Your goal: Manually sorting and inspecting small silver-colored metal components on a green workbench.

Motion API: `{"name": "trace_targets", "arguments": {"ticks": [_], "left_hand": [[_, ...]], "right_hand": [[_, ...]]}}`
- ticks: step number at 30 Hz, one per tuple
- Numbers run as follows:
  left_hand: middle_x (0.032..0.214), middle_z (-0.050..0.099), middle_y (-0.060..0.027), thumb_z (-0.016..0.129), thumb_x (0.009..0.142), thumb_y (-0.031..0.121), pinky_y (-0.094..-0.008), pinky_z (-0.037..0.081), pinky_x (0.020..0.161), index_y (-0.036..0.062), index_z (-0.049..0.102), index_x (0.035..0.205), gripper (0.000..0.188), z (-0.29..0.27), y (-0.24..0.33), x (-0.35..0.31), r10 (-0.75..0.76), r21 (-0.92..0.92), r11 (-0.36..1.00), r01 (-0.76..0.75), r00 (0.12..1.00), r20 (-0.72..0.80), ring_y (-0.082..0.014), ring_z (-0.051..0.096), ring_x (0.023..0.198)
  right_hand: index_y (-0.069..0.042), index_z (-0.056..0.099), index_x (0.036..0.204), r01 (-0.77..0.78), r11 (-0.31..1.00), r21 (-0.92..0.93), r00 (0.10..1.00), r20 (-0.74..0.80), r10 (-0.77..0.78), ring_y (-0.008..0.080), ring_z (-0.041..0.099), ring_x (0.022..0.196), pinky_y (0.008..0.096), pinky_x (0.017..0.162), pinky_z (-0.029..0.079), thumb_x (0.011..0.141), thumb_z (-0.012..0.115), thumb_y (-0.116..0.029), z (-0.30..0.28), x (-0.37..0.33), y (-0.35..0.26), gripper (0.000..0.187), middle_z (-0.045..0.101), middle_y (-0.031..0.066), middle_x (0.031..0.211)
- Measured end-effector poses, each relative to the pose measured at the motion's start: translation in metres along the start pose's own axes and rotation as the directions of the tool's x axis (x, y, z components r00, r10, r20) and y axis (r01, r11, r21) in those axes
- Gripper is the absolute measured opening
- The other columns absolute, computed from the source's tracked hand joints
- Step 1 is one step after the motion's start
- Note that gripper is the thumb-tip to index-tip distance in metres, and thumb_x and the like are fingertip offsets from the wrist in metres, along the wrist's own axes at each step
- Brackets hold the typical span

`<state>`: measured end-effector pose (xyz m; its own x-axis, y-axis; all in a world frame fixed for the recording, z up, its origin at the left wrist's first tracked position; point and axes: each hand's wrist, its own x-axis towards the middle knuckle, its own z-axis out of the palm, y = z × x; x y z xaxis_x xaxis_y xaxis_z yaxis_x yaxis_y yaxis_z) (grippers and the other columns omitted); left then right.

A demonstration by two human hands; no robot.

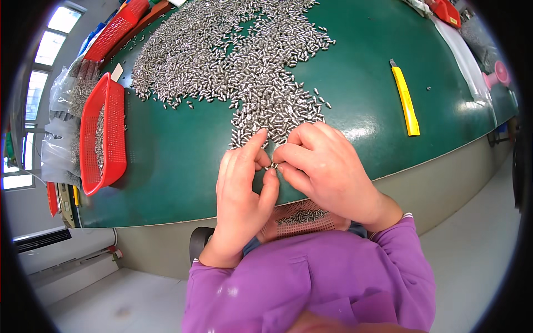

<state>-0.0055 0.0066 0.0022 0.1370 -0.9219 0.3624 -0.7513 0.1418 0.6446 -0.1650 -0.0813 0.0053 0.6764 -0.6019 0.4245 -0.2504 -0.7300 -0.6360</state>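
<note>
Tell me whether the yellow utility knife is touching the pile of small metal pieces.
Apart. The head view shows the yellow utility knife lying alone on the green table, with a plain strip of bare green between it and the pile of metal pieces.

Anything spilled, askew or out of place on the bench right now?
Nothing looks damaged. The small silver metal pins lie loose in a wide heap across the green table, with a few strays at the edges. A yellow utility knife lies apart on the right. Both hands pinch pins at the heap's near edge.

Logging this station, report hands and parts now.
Left hand and right hand pinch small metal pins together. Big pin pile ahead on green table. Nothing blocking; yellow cutter off right.
</note>
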Motion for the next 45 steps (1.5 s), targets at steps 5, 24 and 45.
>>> {"name": "trace_targets", "arguments": {"ticks": [5,24,45], "left_hand": [[0.090,0.060,-0.0055,0.068,0.078,-0.007,-0.0364,0.050,0.078,0.0024,0.055,0.138,0.062,-0.001,0.001,0.000,-0.011,0.000,1.000,0.011,1.000,0.012,-0.0228,0.056,0.087],[0.101,0.066,-0.0070,0.071,0.078,-0.007,-0.0361,0.051,0.083,0.0022,0.047,0.146,0.072,-0.004,0.001,0.000,-0.010,-0.058,0.998,0.012,0.999,0.036,-0.0227,0.059,0.090],[0.101,0.065,-0.0076,0.069,0.079,-0.009,-0.0368,0.051,0.084,0.0010,0.042,0.149,0.076,-0.005,-0.005,-0.003,-0.034,-0.141,0.989,0.042,0.998,0.056,-0.0235,0.060,0.092]], "right_hand": [[-0.007,0.059,0.087,0.008,0.999,-0.035,0.998,-0.057,-0.010,0.0274,0.056,0.085,0.0407,0.076,0.047,0.082,0.069,-0.009,0.004,-0.001,0.001,0.011,0.053,0.0078,0.088],[-0.007,0.062,0.113,-0.004,0.986,0.165,1.000,-0.011,0.006,0.0314,0.063,0.090,0.0427,0.079,0.049,0.082,0.065,0.001,-0.004,-0.002,0.002,0.032,0.065,0.0100,0.097],[-0.006,0.055,0.128,-0.028,0.997,0.066,0.999,-0.020,0.029,0.0271,0.060,0.087,0.0393,0.078,0.049,0.079,0.068,-0.001,0.006,-0.002,-0.006,0.051,0.063,0.0076,0.098]]}}
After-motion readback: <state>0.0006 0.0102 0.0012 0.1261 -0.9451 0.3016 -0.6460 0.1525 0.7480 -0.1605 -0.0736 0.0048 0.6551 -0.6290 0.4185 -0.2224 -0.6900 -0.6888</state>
